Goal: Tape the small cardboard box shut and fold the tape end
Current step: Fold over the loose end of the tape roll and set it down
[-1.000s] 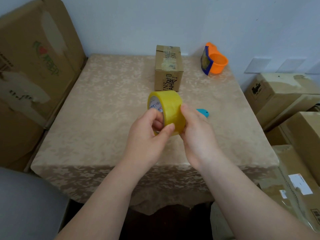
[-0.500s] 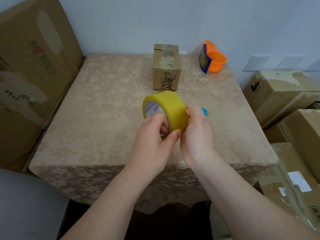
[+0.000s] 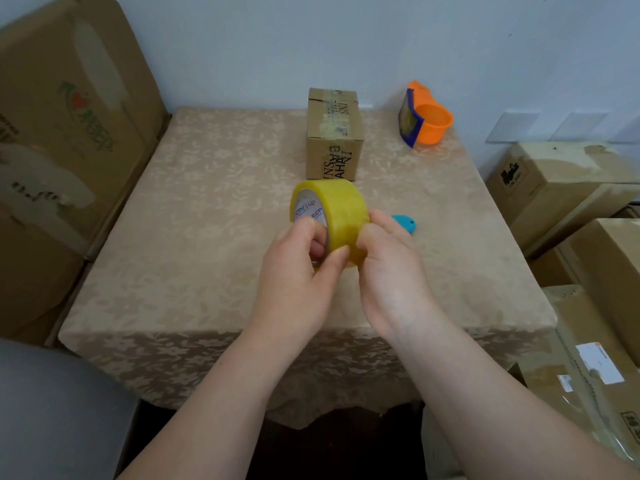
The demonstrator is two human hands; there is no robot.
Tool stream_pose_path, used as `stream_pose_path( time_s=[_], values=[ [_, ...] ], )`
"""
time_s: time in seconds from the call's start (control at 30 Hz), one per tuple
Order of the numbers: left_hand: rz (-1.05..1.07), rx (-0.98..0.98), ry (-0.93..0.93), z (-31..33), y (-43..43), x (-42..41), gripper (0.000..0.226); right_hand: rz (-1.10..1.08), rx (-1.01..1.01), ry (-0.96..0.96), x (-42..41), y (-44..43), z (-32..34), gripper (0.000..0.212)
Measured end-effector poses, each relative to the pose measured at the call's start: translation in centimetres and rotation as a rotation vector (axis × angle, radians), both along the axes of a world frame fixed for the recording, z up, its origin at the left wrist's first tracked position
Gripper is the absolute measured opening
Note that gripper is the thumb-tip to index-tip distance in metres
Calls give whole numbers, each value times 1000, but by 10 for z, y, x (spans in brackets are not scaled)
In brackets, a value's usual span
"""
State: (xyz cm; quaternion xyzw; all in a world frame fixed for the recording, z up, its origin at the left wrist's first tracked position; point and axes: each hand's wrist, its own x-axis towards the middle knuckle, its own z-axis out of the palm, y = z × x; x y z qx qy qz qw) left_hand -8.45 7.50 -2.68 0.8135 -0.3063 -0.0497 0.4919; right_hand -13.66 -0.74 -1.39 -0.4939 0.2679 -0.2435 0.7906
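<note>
Cardboard box (image 3: 334,133) is being left untouched near the table's (image 3: 207,209) far edge, no fresh tape yet laid. Yellow tape roll (image 3: 329,216) is being gripped above mid-table by left hand (image 3: 298,271), while right hand (image 3: 388,271) is pinching its rim, apparently seeking the end.

The lower part of the yellow tape roll (image 3: 331,216) is hidden behind the left hand (image 3: 298,271) and right hand (image 3: 391,275). A small blue object (image 3: 406,224) on the tabletop (image 3: 207,220) is mostly covered by the right hand, so it cannot be identified. The tape's loose end cannot be made out. Large cartons (image 3: 62,140) at left are cut off by the frame edge.
</note>
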Motion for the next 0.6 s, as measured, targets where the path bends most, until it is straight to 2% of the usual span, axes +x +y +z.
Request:
stream_pose_path(
  time_s=[0.07,0.13,0.2,0.4,0.6],
  values=[
    [34,-5,6,1,1,5,15,-27,-224,138,-1,-5,2,46],
    [65,38,-51,2,3,9,17,-134,-611,310,-4,-10,3,58],
    [73,77,-110,5,5,10,18,-216,-899,367,-6,-12,5,59],
    [46,138,-195,9,7,6,19,-299,-1230,435,-9,-15,1,52],
    [21,173,-246,11,5,1,17,-327,-1389,532,-9,-13,0,48]
  ],
)
